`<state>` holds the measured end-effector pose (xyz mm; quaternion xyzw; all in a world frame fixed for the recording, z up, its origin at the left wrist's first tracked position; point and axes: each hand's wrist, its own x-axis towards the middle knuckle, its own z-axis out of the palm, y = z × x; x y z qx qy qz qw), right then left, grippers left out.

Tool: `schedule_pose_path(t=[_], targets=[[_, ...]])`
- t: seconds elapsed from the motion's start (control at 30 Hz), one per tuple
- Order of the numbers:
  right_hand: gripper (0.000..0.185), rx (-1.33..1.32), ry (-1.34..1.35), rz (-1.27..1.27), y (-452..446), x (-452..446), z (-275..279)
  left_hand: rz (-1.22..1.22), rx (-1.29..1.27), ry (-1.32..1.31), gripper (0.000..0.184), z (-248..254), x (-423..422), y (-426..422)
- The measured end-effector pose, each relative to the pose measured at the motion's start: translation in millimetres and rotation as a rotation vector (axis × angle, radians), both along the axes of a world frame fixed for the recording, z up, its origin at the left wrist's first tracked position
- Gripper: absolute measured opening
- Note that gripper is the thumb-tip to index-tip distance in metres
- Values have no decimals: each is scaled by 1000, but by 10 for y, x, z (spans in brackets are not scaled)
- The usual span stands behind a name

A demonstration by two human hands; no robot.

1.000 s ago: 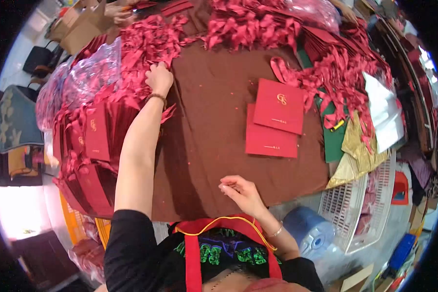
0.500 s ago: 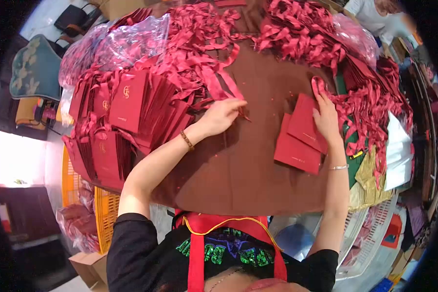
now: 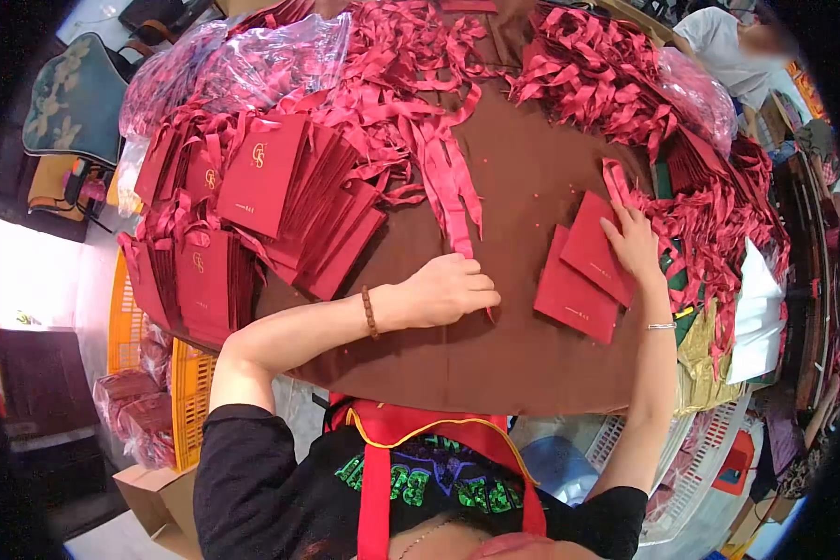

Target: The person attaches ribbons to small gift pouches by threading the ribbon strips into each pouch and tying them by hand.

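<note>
My left hand (image 3: 450, 288) is closed, its fingers pinching a red ribbon (image 3: 457, 233) drawn from the heap of ribbons (image 3: 383, 98) towards me. A short end of ribbon shows below the fingers. On the right, my right hand (image 3: 634, 243) lies with fingers apart over the edge of a small red paper bag (image 3: 593, 233) with a ribbon loop at its top. Partly beneath that bag is a second red paper bag (image 3: 574, 308). Stacks of finished-looking red bags (image 3: 266, 173) with gold lettering lean together at the left.
Brown cloth (image 3: 439, 369) covers the table. More ribboned bags (image 3: 593, 70) are piled at the back right, beside clear plastic (image 3: 695, 98). Orange crates (image 3: 191, 401) stand at the lower left, a white basket (image 3: 695, 467) at the lower right. A person (image 3: 723, 47) is at the far right.
My left hand has come nearer my body, drawing ribbon out of the heap in a longer strip. My right hand has slid down from the ribbon loop onto the upper bag.
</note>
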<state>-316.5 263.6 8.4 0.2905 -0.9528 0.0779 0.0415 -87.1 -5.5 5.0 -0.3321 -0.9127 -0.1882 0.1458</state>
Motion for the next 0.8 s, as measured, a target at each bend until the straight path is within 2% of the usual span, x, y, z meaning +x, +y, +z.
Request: schedule_pose_path(t=[0.13, 0.2, 0.3, 0.33, 0.37, 0.47, 0.53, 0.63, 0.67, 0.73, 0.8], targets=[[47, -112, -92, 21, 54, -94, -93, 16, 3, -81, 34, -70, -7, -10], [46, -184, -6, 48, 80, -110, -154, 46, 98, -123, 37, -307, -64, -46], [43, -203, -14, 73, 25, 21, 36, 159, 159, -31, 35, -251, -66, -23], [39, -204, 73, 91, -13, 80, 119, 231, 188, 30, 33, -211, -69, -18], [35, -205, 161, 111, -54, 133, 205, 259, 112, -45, 31, -185, -54, -38], [27, -322, 115, 125, -152, 285, 468, 183, 125, -66, 27, -333, -134, -147], [22, -377, 183, 203, -171, 333, 566, 184, 162, -25, 28, -320, -153, -150], [18, -449, -16, 142, -117, 449, 787, 201, 106, -97, 30, -211, -150, -128], [15, -554, -60, 143, -95, 464, 823, 174, 49, -86, 29, -212, -177, -131], [13, -538, -121, 72, -52, 616, 1066, 146, 0, -73, 28, -262, -261, -150], [11, -623, -270, 32, 23, 725, 1237, 78, -23, 2, 15, -347, -356, -197]])
